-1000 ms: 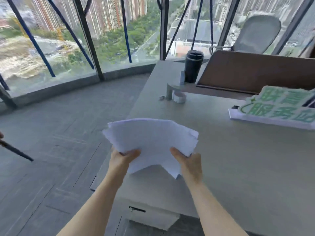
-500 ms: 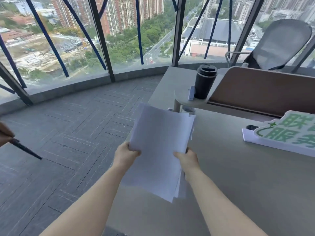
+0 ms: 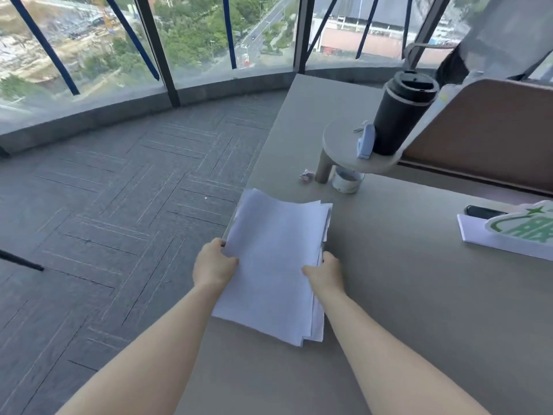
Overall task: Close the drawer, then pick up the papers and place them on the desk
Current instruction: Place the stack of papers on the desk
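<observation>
A stack of white papers (image 3: 276, 259) lies low over the grey desk (image 3: 419, 310), near its left edge, with its far left corner reaching past that edge. My left hand (image 3: 214, 266) grips the stack's left side. My right hand (image 3: 324, 274) grips its right side, thumb on top. Whether the sheets rest flat on the desk or hover just above it, I cannot tell. The drawer is out of sight.
A black tumbler (image 3: 401, 112) and a pale blue clip (image 3: 366, 142) stand on a small raised shelf (image 3: 341, 145). Under it sit a white tape roll (image 3: 347, 181) and a crumpled scrap (image 3: 306, 175). A green-and-white sign (image 3: 520, 232) and a dark phone (image 3: 483, 211) lie right. Glass windows curve beyond the carpet.
The papers went from a fanned bundle held up in front of me to a squared stack lowered onto the desk's left side. The drawer below dropped out of view.
</observation>
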